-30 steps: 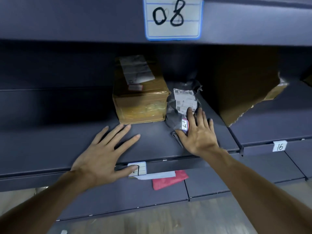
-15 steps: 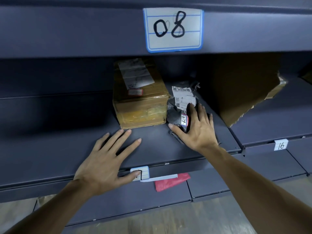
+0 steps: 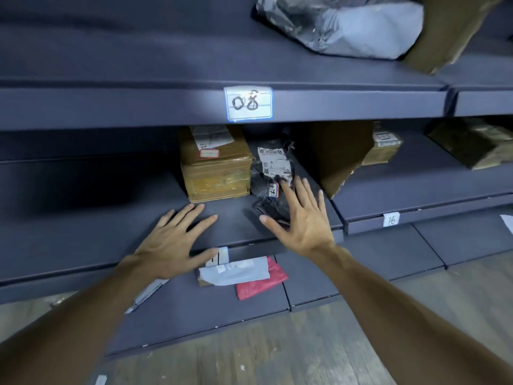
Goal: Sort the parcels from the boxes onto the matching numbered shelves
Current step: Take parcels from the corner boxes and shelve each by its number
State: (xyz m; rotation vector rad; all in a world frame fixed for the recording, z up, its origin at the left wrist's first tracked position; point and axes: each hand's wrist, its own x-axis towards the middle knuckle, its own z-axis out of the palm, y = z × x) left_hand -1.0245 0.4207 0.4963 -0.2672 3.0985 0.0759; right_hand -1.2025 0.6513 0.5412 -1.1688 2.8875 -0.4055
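Blue-grey shelving (image 3: 83, 226), tier below the 08 label (image 3: 248, 102): one black poly parcel (image 3: 270, 173), tagged 17.
Parcel lies mid-shelf, touching one taped carton (image 3: 216, 170) beside it; likely soft, light, slippery film, best pinched at the crumpled near end or scooped from underneath. Right hand (image 3: 301, 220): fingers straight and spread over that near end, gripping nothing. Left hand (image 3: 172, 240): flat on bare shelf, holding nothing. Tier beneath: one white mailer (image 3: 236, 273), one red mailer (image 3: 261, 286).
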